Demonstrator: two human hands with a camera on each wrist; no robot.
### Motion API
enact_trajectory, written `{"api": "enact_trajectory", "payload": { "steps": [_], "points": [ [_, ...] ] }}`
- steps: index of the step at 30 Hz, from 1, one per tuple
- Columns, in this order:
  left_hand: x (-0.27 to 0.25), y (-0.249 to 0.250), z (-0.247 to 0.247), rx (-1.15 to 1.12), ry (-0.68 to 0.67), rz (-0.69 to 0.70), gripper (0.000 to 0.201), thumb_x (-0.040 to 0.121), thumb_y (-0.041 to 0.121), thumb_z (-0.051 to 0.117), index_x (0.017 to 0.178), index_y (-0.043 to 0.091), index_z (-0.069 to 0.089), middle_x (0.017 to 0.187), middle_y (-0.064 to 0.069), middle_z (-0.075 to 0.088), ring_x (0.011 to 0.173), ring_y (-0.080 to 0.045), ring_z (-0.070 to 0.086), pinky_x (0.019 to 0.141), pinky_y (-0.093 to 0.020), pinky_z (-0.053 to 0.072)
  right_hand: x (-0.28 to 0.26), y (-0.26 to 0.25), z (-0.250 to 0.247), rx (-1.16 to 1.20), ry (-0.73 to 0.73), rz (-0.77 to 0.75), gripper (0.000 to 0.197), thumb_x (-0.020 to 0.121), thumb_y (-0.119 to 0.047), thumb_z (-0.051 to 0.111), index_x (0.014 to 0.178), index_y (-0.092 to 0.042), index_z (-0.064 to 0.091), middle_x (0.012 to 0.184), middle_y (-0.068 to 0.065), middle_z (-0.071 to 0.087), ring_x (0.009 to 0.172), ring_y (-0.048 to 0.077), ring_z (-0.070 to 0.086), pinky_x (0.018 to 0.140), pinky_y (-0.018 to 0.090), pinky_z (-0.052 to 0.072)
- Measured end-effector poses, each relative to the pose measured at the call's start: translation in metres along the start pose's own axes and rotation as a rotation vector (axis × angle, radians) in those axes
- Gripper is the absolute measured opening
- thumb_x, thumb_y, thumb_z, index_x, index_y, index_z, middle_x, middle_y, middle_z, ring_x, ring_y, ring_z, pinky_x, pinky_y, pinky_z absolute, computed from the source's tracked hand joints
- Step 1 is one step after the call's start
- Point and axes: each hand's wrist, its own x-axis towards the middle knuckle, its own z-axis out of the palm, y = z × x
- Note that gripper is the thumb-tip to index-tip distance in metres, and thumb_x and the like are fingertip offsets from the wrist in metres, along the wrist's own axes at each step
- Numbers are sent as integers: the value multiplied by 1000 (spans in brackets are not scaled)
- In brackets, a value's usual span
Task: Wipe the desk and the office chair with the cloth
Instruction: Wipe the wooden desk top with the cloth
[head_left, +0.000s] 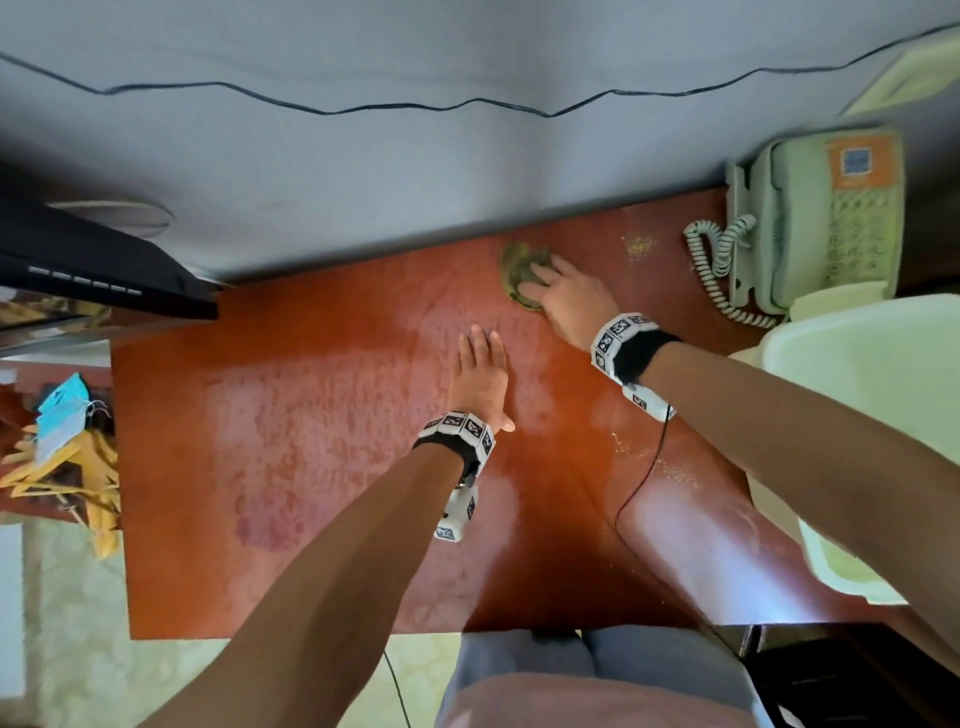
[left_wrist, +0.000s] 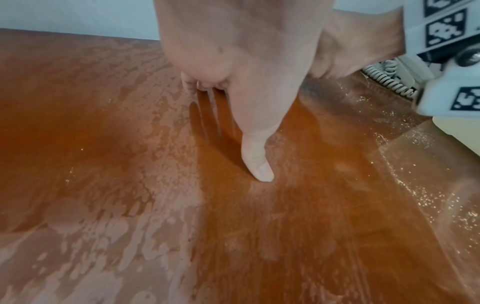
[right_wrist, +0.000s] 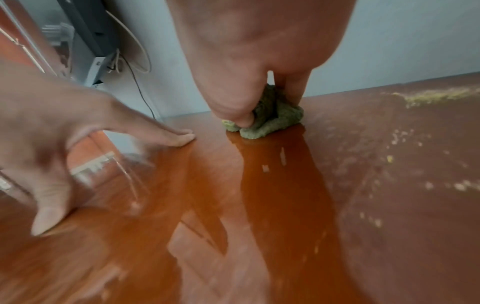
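Green cloth (head_left: 521, 274) bunched under right hand (head_left: 570, 303) grip.

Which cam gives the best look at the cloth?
Right wrist: the green cloth is close and sharp, bunched on the desk under the right hand. Head shows it small, mostly covered by that hand. Left wrist doesn't show it.
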Motion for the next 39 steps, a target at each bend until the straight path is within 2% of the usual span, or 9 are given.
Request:
{"api": "enact_trajectory", "payload": {
  "steps": [7,11,14,18,24,27,30,34,39],
  "points": [
    [0,3,-5,11,-33,-8,148,71,49,90,158,-5,-17,165,-34,-15,155,-49,-6,128,-54,12,-63,-36,10,16,-68,123,55,97,-8,63,148,-22,46,164,8,32,154,37,23,100,51,53],
    [-1,2,-5,20,-24,-4,150,68,52,91,159,-5,-14,166,-33,-13,156,-49,-4,128,-53,13,-126,-68,43,-62,-147,-149,53,97,-15,64,148,-19,49,161,12,38,152,39,28,111,43,46],
    [-1,-4,-3,13,1,5,151,68,57,90,160,-1,-15,167,-29,-14,157,-46,-5,129,-53,11,-163,-79,54,-36,-181,-123,55,100,-12,57,153,-18,42,165,13,32,154,39,23,118,45,37],
    [-7,-12,-1,8,26,18,149,70,65,85,162,6,-16,169,-24,-14,158,-42,-3,129,-52,10,-192,-85,63,31,-250,-23,62,99,-4,56,155,-23,38,167,9,26,156,37,16,117,53,40],
    [-44,-4,21,-51,92,41,136,78,54,85,164,11,-11,170,-20,-15,157,-44,2,129,-52,12,-238,-95,68,-21,-260,-73,70,95,-1,60,156,-25,34,165,7,28,155,36,17,109,51,48],
    [-69,-1,46,-72,110,89,130,81,45,85,164,13,-10,170,-17,-16,158,-42,1,129,-50,13,-263,-109,74,-78,-288,-108,68,100,0,52,159,-23,29,169,8,20,157,36,11,120,47,36],
    [-92,4,73,-51,107,129,128,83,44,84,164,13,-11,171,-16,-16,158,-41,2,129,-49,15,-288,-126,98,-106,-249,-274,59,99,-1,49,155,-17,41,163,17,33,153,44,21,121,54,33],
    [-116,12,103,-43,93,175,124,88,41,81,164,14,-13,171,-12,-17,159,-38,0,129,-48,15,-323,-150,132,-189,-218,-394,46,87,-14,61,131,-25,66,138,8,65,133,34,57,110,40,48],
    [-140,17,126,-46,86,182,120,91,43,77,164,12,-13,171,-11,-18,159,-37,0,129,-49,14,-351,-166,171,-128,-157,-274,45,81,-14,73,124,-25,69,136,6,66,131,35,59,102,40,56]
  ]
}}
